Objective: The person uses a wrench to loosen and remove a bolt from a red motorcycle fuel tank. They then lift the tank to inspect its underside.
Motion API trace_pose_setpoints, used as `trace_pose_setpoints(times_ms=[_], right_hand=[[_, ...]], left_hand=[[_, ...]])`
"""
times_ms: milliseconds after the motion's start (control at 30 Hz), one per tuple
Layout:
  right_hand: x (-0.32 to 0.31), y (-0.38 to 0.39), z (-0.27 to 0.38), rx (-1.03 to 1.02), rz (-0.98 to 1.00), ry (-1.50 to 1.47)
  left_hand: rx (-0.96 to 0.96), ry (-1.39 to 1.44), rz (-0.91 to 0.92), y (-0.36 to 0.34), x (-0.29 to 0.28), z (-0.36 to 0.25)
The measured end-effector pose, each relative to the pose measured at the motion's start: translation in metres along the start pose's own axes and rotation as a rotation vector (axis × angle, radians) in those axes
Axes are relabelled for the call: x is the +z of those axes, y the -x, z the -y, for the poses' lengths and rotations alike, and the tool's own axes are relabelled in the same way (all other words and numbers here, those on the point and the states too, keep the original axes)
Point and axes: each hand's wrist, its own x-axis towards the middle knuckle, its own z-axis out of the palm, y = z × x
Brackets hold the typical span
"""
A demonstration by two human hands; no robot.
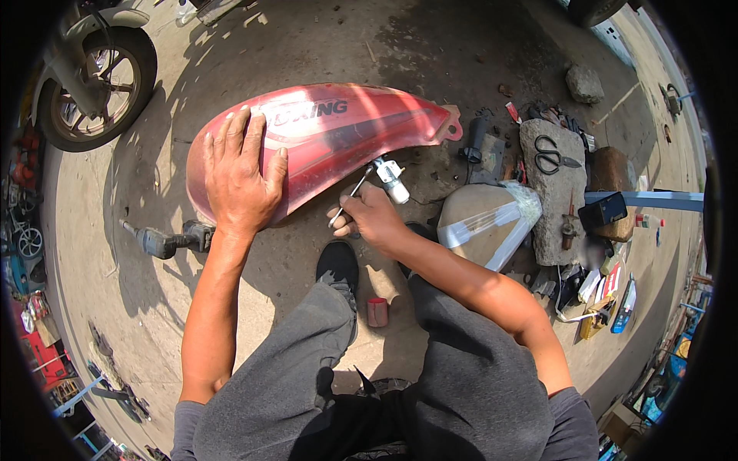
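Observation:
A red motorcycle fuel tank (338,134) lies on its side on the ground in front of me. My left hand (242,173) rests flat on its left end, fingers stretched out along the painted surface. Just under the tank's lower edge, my right hand (367,215) is closed around a thin metal wrench (355,191). The tool's upper end meets the fuel valve (391,179), a silver fitting with a white cup, that hangs from the tank's edge. Part of the wrench is hidden by my fingers.
A cordless power tool (165,240) lies left of the tank, below a motorcycle wheel (98,88). At right are a tape-wrapped round object (469,215), a stone slab (555,219) with black scissors (555,156), and a phone (603,210). A red cylinder (377,312) stands between my feet.

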Motion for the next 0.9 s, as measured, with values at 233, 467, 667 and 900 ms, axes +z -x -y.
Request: trace_pose_setpoints(times_ms=[233, 467, 667, 900], right_hand=[[-0.009, 0.005, 0.019, 0.089, 0.256, -0.64], [-0.002, 0.011, 0.015, 0.116, 0.118, -0.316], [0.0, 0.002, 0.003, 0.039, 0.007, -0.074], [-0.001, 0.0, 0.005, 0.026, 0.039, -0.076]], left_hand=[[0.002, 0.02, -0.007, 0.002, 0.002, 0.003], [0.0, 0.023, -0.005, 0.001, 0.003, 0.002], [-0.002, 0.006, -0.006, 0.0, 0.0, -0.001], [-0.001, 0.015, -0.003, 0.0, 0.001, 0.0]])
